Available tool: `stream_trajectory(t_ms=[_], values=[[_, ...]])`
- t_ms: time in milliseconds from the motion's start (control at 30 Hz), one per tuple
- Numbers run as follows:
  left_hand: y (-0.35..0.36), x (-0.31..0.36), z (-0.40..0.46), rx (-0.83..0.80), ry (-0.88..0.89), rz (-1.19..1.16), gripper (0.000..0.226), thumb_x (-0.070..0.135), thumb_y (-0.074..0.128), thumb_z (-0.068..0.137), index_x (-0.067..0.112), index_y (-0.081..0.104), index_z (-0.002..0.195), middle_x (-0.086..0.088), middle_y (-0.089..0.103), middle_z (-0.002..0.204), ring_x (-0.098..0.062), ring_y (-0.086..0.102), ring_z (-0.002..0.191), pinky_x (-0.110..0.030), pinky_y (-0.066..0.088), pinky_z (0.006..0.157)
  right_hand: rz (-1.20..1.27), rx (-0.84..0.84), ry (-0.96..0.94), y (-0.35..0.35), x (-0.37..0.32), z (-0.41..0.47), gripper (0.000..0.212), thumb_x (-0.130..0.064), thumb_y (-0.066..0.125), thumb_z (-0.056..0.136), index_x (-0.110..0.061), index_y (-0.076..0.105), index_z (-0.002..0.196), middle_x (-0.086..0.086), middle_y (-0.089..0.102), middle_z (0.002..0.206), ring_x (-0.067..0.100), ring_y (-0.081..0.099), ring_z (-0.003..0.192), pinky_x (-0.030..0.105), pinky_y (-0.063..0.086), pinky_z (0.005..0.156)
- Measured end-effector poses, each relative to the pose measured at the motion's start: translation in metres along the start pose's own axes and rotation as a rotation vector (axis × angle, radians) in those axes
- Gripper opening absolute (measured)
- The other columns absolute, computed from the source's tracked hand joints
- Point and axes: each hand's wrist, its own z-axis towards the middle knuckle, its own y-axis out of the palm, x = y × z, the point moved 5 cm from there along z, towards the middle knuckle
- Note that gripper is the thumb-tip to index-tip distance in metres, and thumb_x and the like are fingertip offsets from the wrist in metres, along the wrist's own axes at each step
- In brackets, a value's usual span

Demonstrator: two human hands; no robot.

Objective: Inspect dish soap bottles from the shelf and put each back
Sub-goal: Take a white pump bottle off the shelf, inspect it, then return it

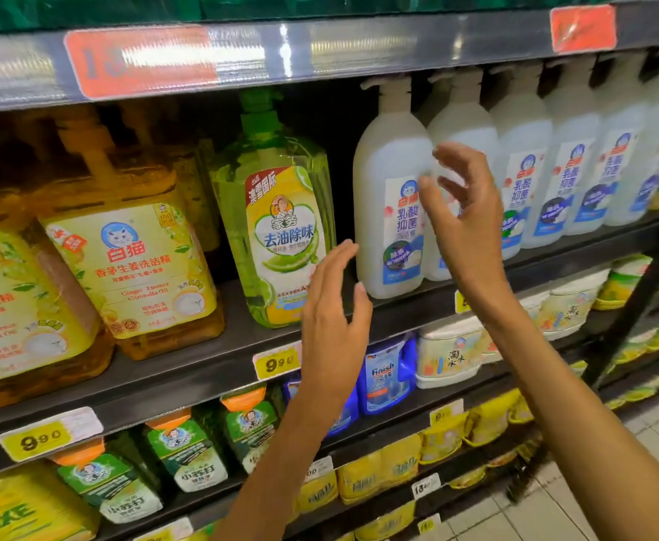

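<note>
Both hands empty: left hand flat-fingered low, right hand loosely spread just in front of the white bottle, which stands upright at the shelf front edge beside the green bottle; looks like bracketing it for a two-handed lift, my guess

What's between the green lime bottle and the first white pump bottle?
Head view: only a dark gap, with left hand fingertips in front, between green lime bottle and white pump bottle.

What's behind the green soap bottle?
Behind the green bottle the shelf looks dark. One green edge shows at its right side, maybe another bottle. The bottle itself covers the rest.
</note>
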Motion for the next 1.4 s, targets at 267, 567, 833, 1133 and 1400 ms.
stream_trajectory(t_ms=[267,567,833,1133,1400], values=[[0.06,-0.03,0.022,-0.185,-0.325,-0.048,0.09,0.032,0.068,0.085,0.019,0.008,0.151,0.002,0.021,0.157,-0.012,0.026,0.141,-0.023,0.024,0.112,-0.363,-0.253,-0.04,0.03,-0.004,0.059,0.024,-0.032,0.052,0.098,-0.015,0.04,0.088,0.015,0.047,0.096,0.03,0.048,0.098,0.029,0.028,0.073],[0.091,-0.047,0.053,0.079,-0.494,-0.085,0.087,0.04,0.081,0.068,0.015,0.034,0.137,-0.005,0.053,0.127,-0.019,0.057,0.11,-0.033,0.05,0.089,-0.296,-0.276,-0.163,0.019,0.005,0.07,0.045,-0.04,0.059,0.093,0.005,0.05,0.098,0.019,0.053,0.094,0.036,0.051,0.096,0.023,0.024,0.069],[0.093,-0.06,0.046,0.154,-0.528,-0.069,0.071,0.042,0.083,0.064,0.016,0.048,0.121,-0.007,0.06,0.115,-0.018,0.062,0.101,-0.038,0.055,0.084,-0.424,-0.334,-0.349,0.023,0.005,0.073,0.051,-0.051,0.046,0.096,-0.001,0.047,0.106,0.018,0.054,0.109,0.034,0.051,0.101,0.032,0.029,0.075],[0.087,-0.054,0.04,0.128,-0.561,-0.243,0.078,0.042,0.077,0.054,0.009,0.052,0.121,0.003,0.068,0.102,0.006,0.066,0.079,-0.01,0.05,0.064,-0.06,-0.463,-0.174,0.023,0.014,0.077,0.053,-0.048,0.065,0.085,-0.004,0.045,0.105,0.004,0.036,0.1,0.029,0.046,0.107,0.019,0.028,0.073],[0.076,-0.024,0.014,0.163,-0.572,-0.361,0.048,0.039,0.077,0.051,0.022,0.063,0.094,0.016,0.074,0.076,0.0,0.07,0.07,-0.012,0.051,0.056,0.144,-0.511,-0.055,0.017,0.008,0.072,0.048,-0.047,0.074,0.077,-0.015,0.043,0.095,0.002,0.044,0.099,0.016,0.048,0.094,0.021,0.038,0.077]])
